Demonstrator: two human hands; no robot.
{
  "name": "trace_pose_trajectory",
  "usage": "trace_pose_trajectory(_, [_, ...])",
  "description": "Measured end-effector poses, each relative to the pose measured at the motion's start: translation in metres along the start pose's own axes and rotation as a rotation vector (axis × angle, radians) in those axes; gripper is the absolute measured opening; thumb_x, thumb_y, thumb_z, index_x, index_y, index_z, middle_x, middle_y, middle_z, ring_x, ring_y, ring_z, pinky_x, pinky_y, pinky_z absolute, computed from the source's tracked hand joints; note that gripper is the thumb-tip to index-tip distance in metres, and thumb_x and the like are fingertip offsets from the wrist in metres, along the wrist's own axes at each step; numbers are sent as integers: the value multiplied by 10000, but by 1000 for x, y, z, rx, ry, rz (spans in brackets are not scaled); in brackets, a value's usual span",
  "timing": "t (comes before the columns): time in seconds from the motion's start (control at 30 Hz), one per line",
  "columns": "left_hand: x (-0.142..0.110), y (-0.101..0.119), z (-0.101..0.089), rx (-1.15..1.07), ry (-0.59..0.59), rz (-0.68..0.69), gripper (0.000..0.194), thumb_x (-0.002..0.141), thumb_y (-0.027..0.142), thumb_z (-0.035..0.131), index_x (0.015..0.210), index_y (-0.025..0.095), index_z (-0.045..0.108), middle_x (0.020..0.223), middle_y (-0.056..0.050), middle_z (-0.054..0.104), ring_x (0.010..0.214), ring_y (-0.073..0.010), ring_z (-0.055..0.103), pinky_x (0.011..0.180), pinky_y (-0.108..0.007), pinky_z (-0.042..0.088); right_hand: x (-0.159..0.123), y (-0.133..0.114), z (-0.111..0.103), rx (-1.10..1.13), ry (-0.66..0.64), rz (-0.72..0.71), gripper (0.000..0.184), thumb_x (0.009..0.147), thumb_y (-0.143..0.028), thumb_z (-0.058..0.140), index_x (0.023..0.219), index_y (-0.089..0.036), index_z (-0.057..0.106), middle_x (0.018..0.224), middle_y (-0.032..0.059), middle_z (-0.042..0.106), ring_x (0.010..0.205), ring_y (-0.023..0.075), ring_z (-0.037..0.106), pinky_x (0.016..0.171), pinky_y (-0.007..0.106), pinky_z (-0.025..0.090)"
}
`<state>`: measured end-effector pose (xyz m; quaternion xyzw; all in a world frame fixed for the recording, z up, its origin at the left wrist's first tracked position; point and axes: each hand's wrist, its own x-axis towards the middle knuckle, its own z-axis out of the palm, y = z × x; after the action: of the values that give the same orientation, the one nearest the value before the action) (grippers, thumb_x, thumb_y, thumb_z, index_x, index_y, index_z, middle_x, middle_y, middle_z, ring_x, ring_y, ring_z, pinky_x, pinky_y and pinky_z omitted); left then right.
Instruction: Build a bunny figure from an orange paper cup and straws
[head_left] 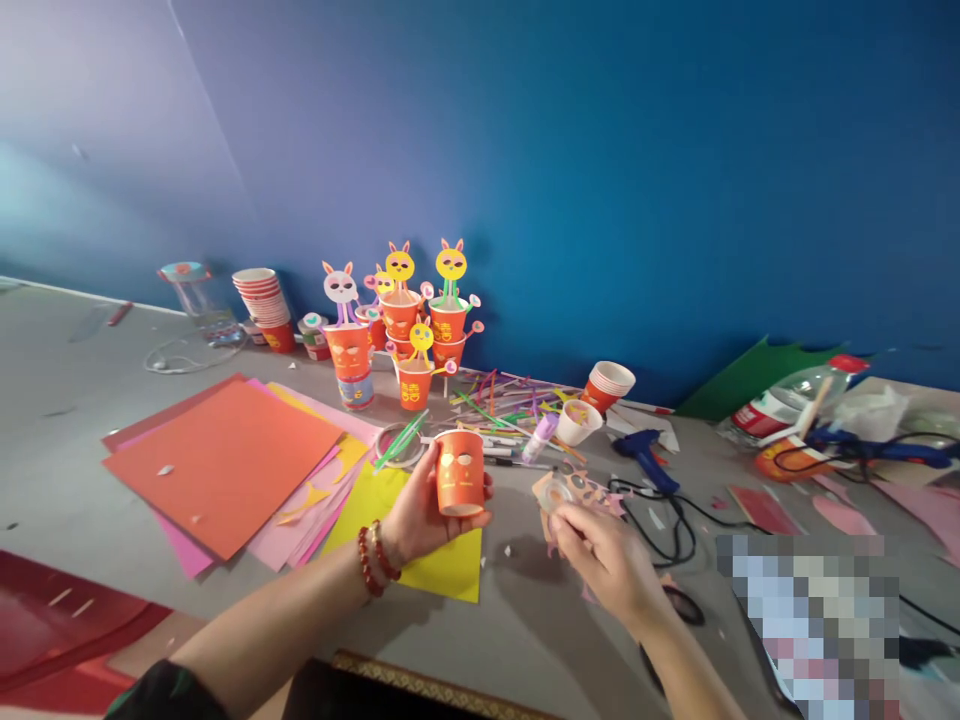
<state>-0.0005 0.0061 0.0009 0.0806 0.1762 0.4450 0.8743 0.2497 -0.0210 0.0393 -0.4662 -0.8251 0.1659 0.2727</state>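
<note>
An orange-red paper cup [460, 472] with gold print is wrapped in the fingers of my left hand [421, 505], held above the table. My right hand [600, 555] pinches a small clear roll of tape [556, 493] between thumb and fingers, a little to the right of the cup. Beneath my left hand lies yellow paper [450, 575]. Green strips [403, 440] and a roll of tape [390, 452] are just left of the cup. Cut-out paper scraps [600, 487] lie behind my right hand.
Cups with paper animal figures [415, 385] stand by the wall. Coloured paper sheets [225, 460] are at left, stacked cups [259, 300] behind. A blue glue gun [646, 458] with black cord, a glue stick [540, 438], a white cup [579, 422] and a bottle [787, 400] are at right.
</note>
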Motion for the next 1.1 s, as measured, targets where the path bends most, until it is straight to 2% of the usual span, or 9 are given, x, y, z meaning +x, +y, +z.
trace_pose_trajectory(0.17, [-3,27,2,-52,43,218,608,945,641,491,1138,84,639,944,-147,729,843,-248,729,694,-372,628,17,3,11,173,84,135,140,991,-351,527,970,-236,605,810,12,703,701,168,656,648,245,498])
trace_pose_trajectory(0.23, [-5,43,2,-117,-3,337,656,909,693,508,1166,101,624,968,-133,714,860,-231,716,725,-360,628,23,5,11,149,80,134,115,979,-326,548,978,-235,617,821,10,710,716,171,668,659,247,504])
trace_pose_trajectory(0.37, [-8,64,2,-182,-129,452,698,838,721,588,1209,131,586,989,-98,677,857,-191,689,759,-326,615,44,0,15,39,-20,43,106,947,-241,564,868,-222,632,779,3,686,695,171,656,626,249,481])
trace_pose_trajectory(0.53, [-19,71,12,-77,-260,525,716,685,645,785,1181,172,579,928,-38,630,742,-133,645,651,-243,573,84,-12,41,-6,-91,-135,103,897,-128,599,882,-216,652,886,18,705,751,163,667,650,238,474])
trace_pose_trajectory(0.63, [-36,80,24,-22,-327,636,708,673,669,777,1134,164,593,820,-3,590,616,-97,599,535,-197,507,108,-19,63,-28,-117,-213,145,860,-75,634,893,-214,663,931,22,708,828,172,674,717,247,482])
trace_pose_trajectory(0.77, [-57,94,34,-28,-392,802,642,708,718,715,1082,208,606,693,56,528,443,-45,478,392,-165,344,138,-29,91,-92,-144,-331,166,874,-65,622,943,-206,674,993,49,709,956,210,640,832,298,475])
trace_pose_trajectory(0.87, [-59,96,33,-13,-396,835,650,696,736,715,1074,216,617,693,55,526,437,-42,454,383,-170,325,158,-38,112,-154,-179,-434,183,879,-75,616,1009,-189,678,1069,84,703,1029,245,593,887,342,463])
trace_pose_trajectory(0.97, [-54,90,31,52,-364,793,720,647,766,727,1077,199,623,701,45,518,457,-56,443,390,-184,335,174,-44,129,-212,-221,-537,262,852,-45,604,1058,-184,690,1102,97,706,1047,262,570,892,364,459])
trace_pose_trajectory(1.1, [-50,84,32,110,-371,763,717,637,768,731,1049,189,635,676,48,481,461,-58,401,390,-188,325,187,-47,143,-261,-247,-625,248,846,-39,597,1010,-176,724,1004,92,740,1001,267,577,849,368,462])
